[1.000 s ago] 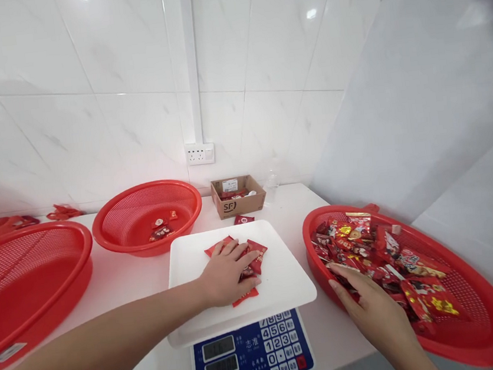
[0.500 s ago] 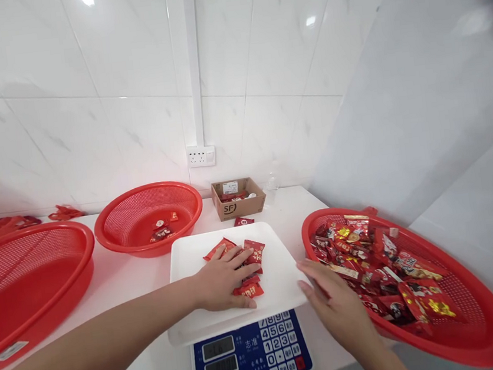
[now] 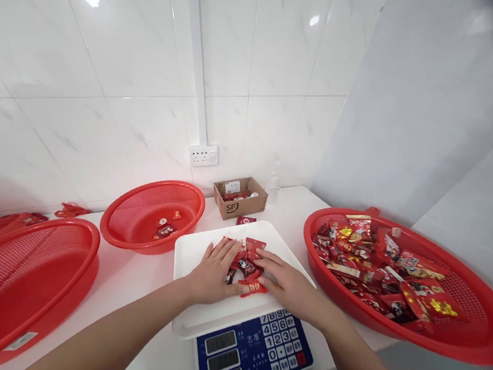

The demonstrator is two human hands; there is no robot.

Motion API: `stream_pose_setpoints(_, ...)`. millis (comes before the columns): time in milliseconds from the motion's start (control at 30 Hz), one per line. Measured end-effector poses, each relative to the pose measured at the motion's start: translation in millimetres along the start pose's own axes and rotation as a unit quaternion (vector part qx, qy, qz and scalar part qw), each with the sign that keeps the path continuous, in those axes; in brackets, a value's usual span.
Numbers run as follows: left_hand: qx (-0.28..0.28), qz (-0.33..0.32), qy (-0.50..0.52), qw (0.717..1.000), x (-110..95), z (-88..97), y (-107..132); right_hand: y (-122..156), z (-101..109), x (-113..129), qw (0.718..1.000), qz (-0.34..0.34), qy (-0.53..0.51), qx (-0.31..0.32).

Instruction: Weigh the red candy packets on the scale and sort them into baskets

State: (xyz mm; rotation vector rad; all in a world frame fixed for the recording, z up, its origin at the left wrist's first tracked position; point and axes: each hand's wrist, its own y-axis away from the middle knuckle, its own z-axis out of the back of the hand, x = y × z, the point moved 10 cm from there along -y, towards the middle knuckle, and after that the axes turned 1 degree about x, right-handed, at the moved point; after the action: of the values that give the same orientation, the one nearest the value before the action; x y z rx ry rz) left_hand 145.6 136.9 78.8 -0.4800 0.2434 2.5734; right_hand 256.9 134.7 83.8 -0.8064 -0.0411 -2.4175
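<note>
Several red-wrapped candies [image 3: 247,268] lie in a small heap on the white tray [image 3: 195,321] of a digital scale [image 3: 252,356]. My left hand [image 3: 214,273] rests against the heap's left side, fingers stretched out and palm down, covering part of it. From the right, my right hand [image 3: 288,284] touches the heap with its fingers spread, thumb near a bright red packet. Neither hand has lifted any candy. The figures on the scale's display are too faint to read.
At right, a red basket [image 3: 473,296] holds many wrapped snacks. A red basin [image 3: 149,190] with a few candies stands behind left, another red basket [image 3: 54,290] farther left. A cardboard box [image 3: 242,208] and a clear bottle [image 3: 274,182] are by the wall.
My right hand has moved left from the tray's right edge onto the candies. My left hand has shifted slightly left, uncovering dark-wrapped pieces in the middle.
</note>
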Motion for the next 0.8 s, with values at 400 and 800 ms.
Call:
stream_pose_setpoints(400,-0.069,-0.006,-0.017,0.997,-14.0,7.0,-11.8,3.5,10.0,-2.1,0.999,-0.006,-0.033,-0.030)
stream_pose_setpoints(800,-0.040,0.006,-0.004,0.999,7.5,16.4,1.2,22.6,23.4,-16.9,0.997,-0.041,0.015,-0.065)
